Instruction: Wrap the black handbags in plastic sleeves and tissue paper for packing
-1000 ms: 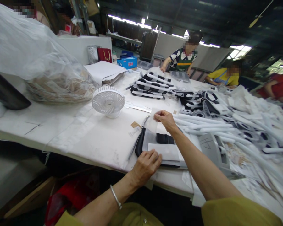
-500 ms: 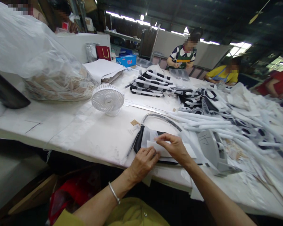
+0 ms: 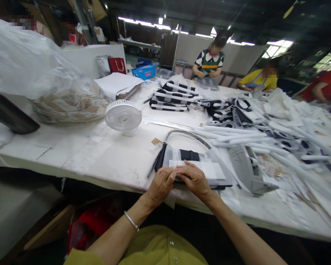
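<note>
A flat black item in a clear plastic bag (image 3: 182, 156) lies near the front edge of the white table (image 3: 105, 158), with a white paper card (image 3: 206, 169) on top of it. My left hand (image 3: 160, 184) rests on the bag's near left corner, fingers bent and pressing down. My right hand (image 3: 194, 178) lies beside it on the bag's near edge, fingers together and touching the left hand's fingertips. A silver bangle (image 3: 131, 221) sits on my left wrist.
A small white fan (image 3: 123, 117) stands behind the bag. A big clear sack of brown goods (image 3: 66, 103) fills the left. Stacks of black-and-white packs (image 3: 171, 97) and several white-wrapped items (image 3: 264, 136) cover the right. A grey tape dispenser (image 3: 248, 169) stands close by. Other people work at the far side.
My right hand came back from the far side of the bag to its near edge and now meets my left hand. The bag's flap lies flat over the black item.
</note>
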Motion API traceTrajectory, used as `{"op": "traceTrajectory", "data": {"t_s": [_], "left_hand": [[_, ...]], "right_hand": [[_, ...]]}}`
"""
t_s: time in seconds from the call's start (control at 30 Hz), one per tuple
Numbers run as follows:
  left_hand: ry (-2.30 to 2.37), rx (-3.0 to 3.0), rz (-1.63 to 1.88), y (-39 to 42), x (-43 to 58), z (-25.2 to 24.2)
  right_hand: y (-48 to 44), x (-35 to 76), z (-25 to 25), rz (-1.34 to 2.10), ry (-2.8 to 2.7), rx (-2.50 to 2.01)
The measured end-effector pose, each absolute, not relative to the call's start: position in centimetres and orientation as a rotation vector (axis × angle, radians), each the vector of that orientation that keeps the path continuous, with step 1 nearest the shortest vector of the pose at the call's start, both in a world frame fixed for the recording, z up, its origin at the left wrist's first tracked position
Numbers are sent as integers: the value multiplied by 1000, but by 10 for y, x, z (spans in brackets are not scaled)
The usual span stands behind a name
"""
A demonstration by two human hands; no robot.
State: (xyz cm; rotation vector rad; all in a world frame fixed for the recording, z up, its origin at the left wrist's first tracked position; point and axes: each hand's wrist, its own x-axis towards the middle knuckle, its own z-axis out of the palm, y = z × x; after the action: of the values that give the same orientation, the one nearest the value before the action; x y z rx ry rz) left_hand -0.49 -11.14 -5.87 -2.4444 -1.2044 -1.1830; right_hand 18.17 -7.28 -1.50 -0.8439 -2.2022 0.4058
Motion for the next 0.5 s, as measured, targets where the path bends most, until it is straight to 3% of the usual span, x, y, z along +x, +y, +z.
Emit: {"op": "traceTrajectory", "data": {"t_s": [0.5], "left_hand": [[-1303,-2491,-1205,-109,-8,-60]], "right_hand": [[-78,185,-16,365,-2222,-705]]}}
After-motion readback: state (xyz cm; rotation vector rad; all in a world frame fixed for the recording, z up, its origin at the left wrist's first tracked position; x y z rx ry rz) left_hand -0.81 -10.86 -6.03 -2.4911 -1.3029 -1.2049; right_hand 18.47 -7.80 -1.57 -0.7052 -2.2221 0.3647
